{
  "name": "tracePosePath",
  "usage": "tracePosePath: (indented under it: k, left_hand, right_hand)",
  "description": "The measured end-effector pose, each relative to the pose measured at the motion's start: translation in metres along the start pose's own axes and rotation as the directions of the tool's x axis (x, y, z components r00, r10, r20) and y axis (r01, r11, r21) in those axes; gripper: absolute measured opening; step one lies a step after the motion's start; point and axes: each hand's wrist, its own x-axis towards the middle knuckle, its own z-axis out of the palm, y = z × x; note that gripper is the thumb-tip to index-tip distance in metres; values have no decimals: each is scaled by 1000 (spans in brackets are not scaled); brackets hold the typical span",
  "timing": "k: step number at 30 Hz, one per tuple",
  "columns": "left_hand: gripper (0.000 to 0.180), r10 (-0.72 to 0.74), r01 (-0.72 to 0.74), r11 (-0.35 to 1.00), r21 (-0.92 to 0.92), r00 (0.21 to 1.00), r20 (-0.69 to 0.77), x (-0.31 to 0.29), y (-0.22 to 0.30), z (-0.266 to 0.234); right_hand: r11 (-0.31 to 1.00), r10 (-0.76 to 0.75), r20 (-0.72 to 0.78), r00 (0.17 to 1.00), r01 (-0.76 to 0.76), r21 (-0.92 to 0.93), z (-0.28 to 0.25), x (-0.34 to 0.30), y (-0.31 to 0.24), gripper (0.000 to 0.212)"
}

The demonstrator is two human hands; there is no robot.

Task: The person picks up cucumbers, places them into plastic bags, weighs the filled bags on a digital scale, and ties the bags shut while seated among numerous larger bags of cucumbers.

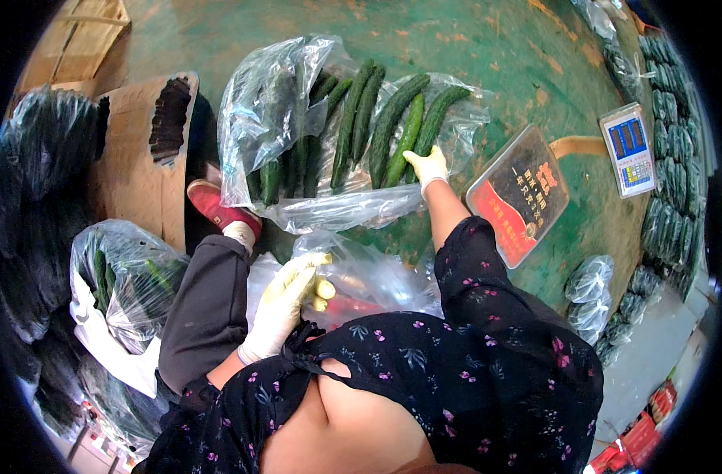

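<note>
Hand at right (427, 164), arm extended, closed on near end of cucumber (438, 113) lying on clear plastic (337, 213); left hand (282, 304), nearer the body, curled, contents indiscernible. Right of both: red-and-black platform (525, 193), pale-lettered; beyond, labelled scale display (628, 150).

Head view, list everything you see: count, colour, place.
Cucumbers: at least eight, green, upper middle
Plastic bag: one, clear, under and partly over cucumbers
Loose plastic: count unclear, transparent, below bag
Scale: one, black, red and white, right
Filled bag: one, clear, green contents, left
Wrapped bundles: many, dark, left and right edges
Cardboard box: one, brown, left
Wooden crate: one, tan, upper left
Floor: one, green, underneath
Shoe: one, red, beside box
Left hand: one, pale glove, lower middle
Right hand: one, pale glove, on rightmost cucumber
</note>
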Motion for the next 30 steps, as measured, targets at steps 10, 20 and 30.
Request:
tracePosePath:
  k: [10, 20, 30]
  left_hand:
    - [33, -64, 61, 997, 49, 996, 62, -5, -1, 8]
    - [36, 93, -63, 985, -161, 977, 191, -3, -6, 10]
    - [53, 210, -139, 952, -274, 945, 250, -5, 8, -6]
  right_hand:
    - [175, -408, 586, 700, -570, 803, -59, 4, 21, 30]
    - [-8, -796, 328, 509, -550, 835, -164, -72, -69, 59]
    - [137, -896, 337, 291, -539, 831, -179, -198, -115, 44]
